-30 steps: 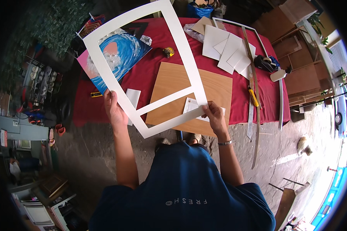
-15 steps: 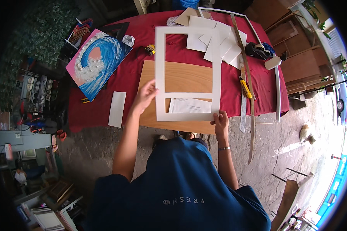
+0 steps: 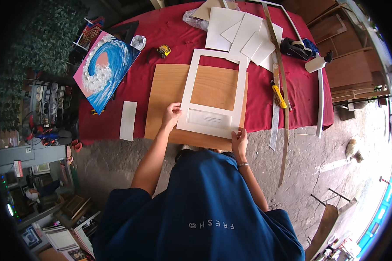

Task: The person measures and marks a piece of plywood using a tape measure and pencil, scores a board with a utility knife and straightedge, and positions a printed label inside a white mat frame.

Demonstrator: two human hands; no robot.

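A white picture mat [image 3: 189,87] with a tall upper opening and a narrow lower one lies slightly turned over a light brown wooden board [image 3: 161,95]. My left hand [image 3: 171,115] pinches the mat's left edge near the lower opening. At its lower right corner, my right hand [image 3: 239,142] grips the edge between thumb and fingers. Through the lower opening shows a white printed paper [image 3: 210,119]; the wood grain fills the upper one. Whether the mat rests fully on the board I cannot tell.
On the red tablecloth [image 3: 178,30] lie white card sheets [image 3: 224,26], a tape measure [image 3: 163,51], a yellow cutter [image 3: 278,95], a metal ruler [image 3: 274,126], a long wooden strip [image 3: 285,143], a tape dispenser [image 3: 296,47], a white bottle [image 3: 315,64] and a wave painting [image 3: 106,71].
Both hands have lowered the mat toward the board, and it is now tilted clockwise. The printed paper sits more squarely in the lower opening. My view has shifted slightly.
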